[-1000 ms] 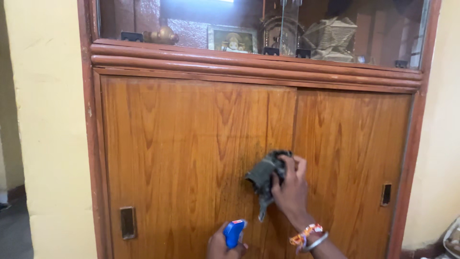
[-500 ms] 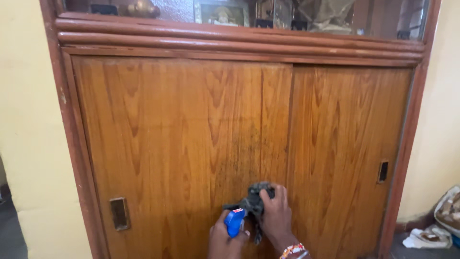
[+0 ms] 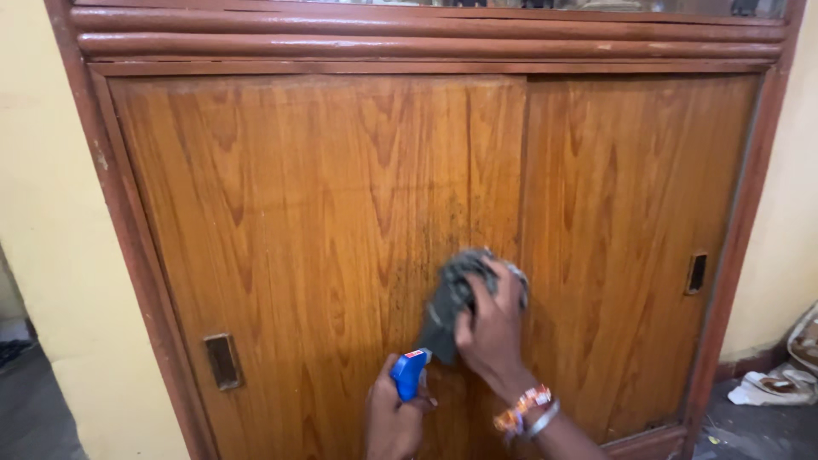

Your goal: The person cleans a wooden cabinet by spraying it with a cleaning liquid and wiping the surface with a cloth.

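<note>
My right hand [image 3: 492, 328] presses a dark grey cloth [image 3: 452, 294] flat against the left sliding door [image 3: 298, 221] of a wooden cabinet, near where the two doors overlap. A dull, dark smear runs down the wood above the cloth. My left hand [image 3: 394, 417] is lower, at the bottom edge of the view, gripping a spray bottle with a blue trigger head [image 3: 409, 373]; the nozzle points toward the door. Beaded and metal bangles sit on my right wrist.
The right sliding door [image 3: 630, 230] has a recessed pull [image 3: 696, 273]; the left one has a pull [image 3: 222, 361] low down. Yellow walls [image 3: 51, 238] flank the reddish cabinet frame. Cloth and papers [image 3: 780, 379] lie on the floor at right.
My right hand has slid the cloth down the door and back up to mid-height. The camera has tilted down, so the glass shelf above has left the view. The spray bottle stays low.
</note>
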